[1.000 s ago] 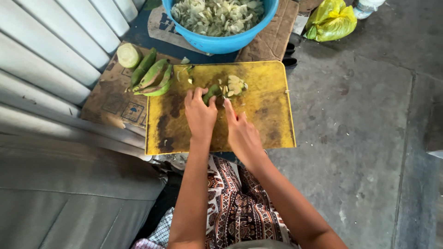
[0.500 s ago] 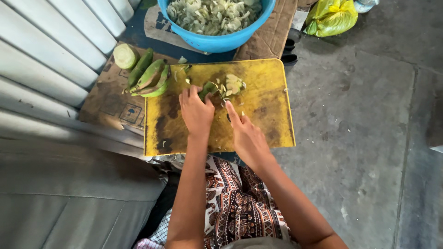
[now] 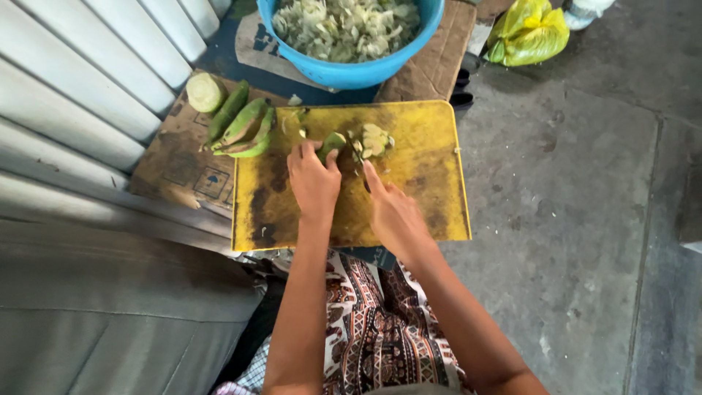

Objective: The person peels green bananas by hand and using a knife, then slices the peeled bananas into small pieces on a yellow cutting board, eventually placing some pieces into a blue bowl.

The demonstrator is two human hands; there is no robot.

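Head view | left hand (image 3: 313, 181) pins green fruit (image 3: 331, 143) | right hand (image 3: 395, 213) grips knife (image 3: 356, 150) | cutting board (image 3: 431, 190) right edge bare

One camera only — worn on the person's head — supplied the view, so no second view overlapped it. It looked almost straight down past the person's own patterned lap (image 3: 373, 329) and forearms to a yellow cutting board (image 3: 417, 183) lying on the floor. The board filled the middle of the frame, its near edge just above the knees, its far edge under a blue bowl (image 3: 351, 73) cut off by the top border. The camera sat close, within arm's reach of the board — both hands showed large. The left side took in a corrugated wall (image 3: 80, 80); the right side, bare concrete floor (image 3: 578, 190) running to a yellow bag (image 3: 528, 33) at the top corner.
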